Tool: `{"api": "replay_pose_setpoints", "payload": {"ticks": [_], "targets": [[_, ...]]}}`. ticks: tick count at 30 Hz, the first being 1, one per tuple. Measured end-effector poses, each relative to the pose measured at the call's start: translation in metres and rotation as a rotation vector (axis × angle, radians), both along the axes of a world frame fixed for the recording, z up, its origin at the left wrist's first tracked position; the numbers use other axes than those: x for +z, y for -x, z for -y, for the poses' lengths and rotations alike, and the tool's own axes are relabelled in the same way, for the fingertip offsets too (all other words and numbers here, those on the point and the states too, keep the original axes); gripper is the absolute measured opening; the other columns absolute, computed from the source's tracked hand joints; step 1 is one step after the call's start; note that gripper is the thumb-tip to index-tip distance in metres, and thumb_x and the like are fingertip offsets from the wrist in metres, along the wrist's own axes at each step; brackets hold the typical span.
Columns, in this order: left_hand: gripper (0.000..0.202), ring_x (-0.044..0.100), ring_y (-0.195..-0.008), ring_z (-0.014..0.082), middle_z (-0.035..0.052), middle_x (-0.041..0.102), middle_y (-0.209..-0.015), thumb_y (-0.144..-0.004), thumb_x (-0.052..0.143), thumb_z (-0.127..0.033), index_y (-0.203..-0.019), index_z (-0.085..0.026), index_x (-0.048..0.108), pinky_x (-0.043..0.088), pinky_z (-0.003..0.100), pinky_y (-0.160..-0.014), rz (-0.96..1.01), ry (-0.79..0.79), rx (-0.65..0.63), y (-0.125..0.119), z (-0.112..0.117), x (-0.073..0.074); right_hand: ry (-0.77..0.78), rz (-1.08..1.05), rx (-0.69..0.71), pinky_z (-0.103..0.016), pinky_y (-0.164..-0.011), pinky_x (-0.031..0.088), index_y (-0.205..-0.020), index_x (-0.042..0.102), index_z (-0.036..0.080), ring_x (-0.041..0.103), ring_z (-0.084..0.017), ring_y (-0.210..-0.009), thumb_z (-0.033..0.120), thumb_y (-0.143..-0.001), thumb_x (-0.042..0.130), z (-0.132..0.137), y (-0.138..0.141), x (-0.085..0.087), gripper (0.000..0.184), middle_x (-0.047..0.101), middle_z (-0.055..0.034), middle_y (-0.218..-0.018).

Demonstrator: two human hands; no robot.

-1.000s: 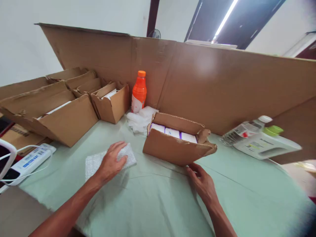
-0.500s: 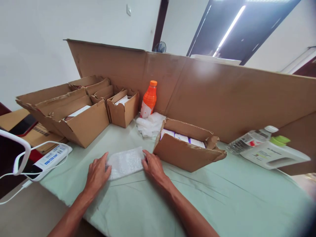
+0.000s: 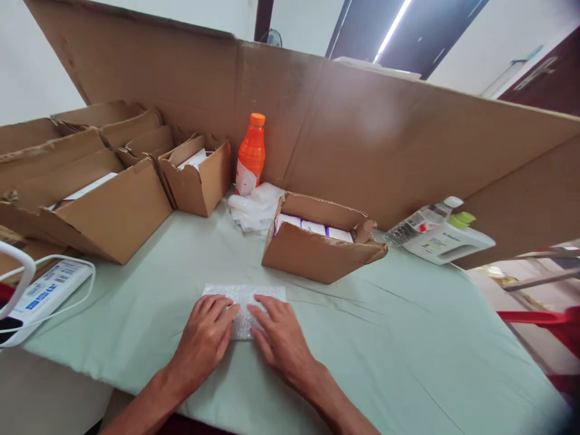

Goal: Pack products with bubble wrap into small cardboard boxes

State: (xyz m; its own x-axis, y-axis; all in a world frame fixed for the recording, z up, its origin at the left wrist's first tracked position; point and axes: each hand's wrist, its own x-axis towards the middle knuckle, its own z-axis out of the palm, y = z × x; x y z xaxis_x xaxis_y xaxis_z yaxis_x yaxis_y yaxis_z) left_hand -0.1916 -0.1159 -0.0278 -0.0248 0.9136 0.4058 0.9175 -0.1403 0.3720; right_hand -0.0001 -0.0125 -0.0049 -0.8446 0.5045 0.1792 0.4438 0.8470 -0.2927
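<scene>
A white sheet of bubble wrap (image 3: 244,297) lies flat on the pale green tablecloth (image 3: 385,338) near the front edge. My left hand (image 3: 205,338) rests on its left part with the fingers stretched out flat. My right hand (image 3: 281,338) lies on its right part, fingers also flat and spread. Both hands press on the sheet and hold nothing. Just behind them stands a small open cardboard box (image 3: 317,257) with white and purple packs (image 3: 312,228) in a row inside.
Several open cardboard boxes (image 3: 104,205) stand at the back left. An orange bottle (image 3: 251,156) and crumpled plastic (image 3: 254,205) sit by the tall cardboard wall (image 3: 385,133). A clear bottle (image 3: 419,220) and a white jug (image 3: 446,241) lie at right. A white device with cable (image 3: 40,296) is at left.
The bubble wrap has come nearer the front edge. Both hands have slid from its ends onto its top and now lie side by side. The camera view has shifted.
</scene>
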Motion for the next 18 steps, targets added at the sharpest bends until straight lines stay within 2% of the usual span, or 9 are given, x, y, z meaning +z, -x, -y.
{"api": "replay_pose_setpoints", "payload": {"ticks": [2, 4, 7, 10, 12, 14, 16, 18], "targets": [[0.030, 0.059, -0.100, 0.0240, 0.0061, 0.067, -0.106, -0.090, 0.048, -0.007, -0.112, -0.021, 0.063, 0.048, 0.044, -0.090, -0.008, 0.065, -0.010, 0.006, -0.005, -0.008, 0.064, 0.058, 0.105, -0.048, -0.098, 0.045, -0.128, 0.062, 0.022, 0.055, -0.030, -0.126, 0.027, -0.091, 0.060, -0.002, 0.009, -0.007, 0.037, 0.060, -0.0113, -0.140], [0.027, 0.060, -0.099, 0.0235, 0.0056, 0.068, -0.106, -0.091, 0.049, -0.010, -0.109, -0.022, 0.064, 0.049, 0.043, -0.088, 0.008, 0.082, -0.032, 0.014, -0.006, -0.015, 0.095, 0.054, 0.071, -0.050, -0.101, 0.044, -0.124, 0.065, 0.022, 0.053, -0.031, -0.130, 0.029, -0.094, 0.056, -0.008, -0.006, -0.017, 0.032, 0.062, -0.0106, -0.138], [0.026, 0.060, -0.107, 0.0227, 0.0065, 0.067, -0.114, -0.092, 0.050, -0.014, -0.111, -0.023, 0.065, 0.049, 0.040, -0.092, 0.052, -0.005, -0.025, 0.023, -0.002, -0.020, 0.081, -0.033, -0.174, -0.047, -0.098, 0.046, -0.113, 0.070, 0.021, 0.060, -0.028, -0.122, 0.030, -0.099, 0.047, -0.021, -0.051, -0.027, 0.029, 0.068, -0.0118, -0.129], [0.029, 0.055, -0.120, 0.0286, 0.0144, 0.062, -0.127, -0.093, 0.050, -0.024, -0.119, -0.018, 0.062, 0.046, 0.047, -0.100, 0.019, -0.113, 0.189, 0.031, 0.006, -0.022, 0.031, -0.067, -0.366, -0.047, -0.094, 0.048, -0.111, 0.070, 0.020, 0.062, -0.029, -0.115, 0.034, -0.098, 0.047, -0.028, -0.074, -0.028, 0.030, 0.068, -0.0133, -0.125], [0.038, 0.051, -0.126, 0.0366, 0.0218, 0.058, -0.131, -0.092, 0.050, -0.035, -0.120, -0.011, 0.062, 0.044, 0.055, -0.101, -0.064, -0.064, 0.364, 0.035, 0.010, -0.025, 0.014, -0.033, -0.425, -0.049, -0.096, 0.047, -0.116, 0.068, 0.018, 0.060, -0.032, -0.118, 0.036, -0.095, 0.052, -0.029, -0.067, -0.028, 0.032, 0.066, -0.0154, -0.129], [0.043, 0.048, -0.128, 0.0420, 0.0259, 0.057, -0.131, -0.089, 0.049, -0.041, -0.112, -0.009, 0.065, 0.043, 0.060, -0.100, -0.126, 0.039, 0.454, 0.036, 0.011, -0.031, 0.020, -0.002, -0.436, -0.051, -0.097, 0.046, -0.117, 0.067, 0.016, 0.058, -0.034, -0.121, 0.034, -0.092, 0.057, -0.027, -0.048, -0.029, 0.032, 0.064, -0.0175, -0.132], [0.034, 0.048, -0.129, 0.0424, 0.0249, 0.058, -0.132, -0.087, 0.048, -0.039, -0.098, -0.014, 0.068, 0.043, 0.062, -0.101, -0.116, 0.090, 0.463, 0.031, 0.009, -0.037, 0.058, -0.032, -0.393, -0.050, -0.097, 0.046, -0.107, 0.068, 0.017, 0.058, -0.033, -0.120, 0.028, -0.088, 0.060, -0.023, -0.031, -0.032, 0.023, 0.064, -0.0170, -0.132], [0.024, 0.054, -0.125, 0.0394, 0.0199, 0.062, -0.130, -0.085, 0.047, -0.033, -0.087, -0.019, 0.067, 0.045, 0.061, -0.100, -0.014, 0.065, 0.440, 0.023, 0.008, -0.043, 0.132, -0.135, -0.362, -0.046, -0.095, 0.047, -0.094, 0.066, 0.019, 0.062, -0.029, -0.114, 0.022, -0.087, 0.058, -0.020, -0.023, -0.034, 0.011, 0.069, -0.0136, -0.123]]}}
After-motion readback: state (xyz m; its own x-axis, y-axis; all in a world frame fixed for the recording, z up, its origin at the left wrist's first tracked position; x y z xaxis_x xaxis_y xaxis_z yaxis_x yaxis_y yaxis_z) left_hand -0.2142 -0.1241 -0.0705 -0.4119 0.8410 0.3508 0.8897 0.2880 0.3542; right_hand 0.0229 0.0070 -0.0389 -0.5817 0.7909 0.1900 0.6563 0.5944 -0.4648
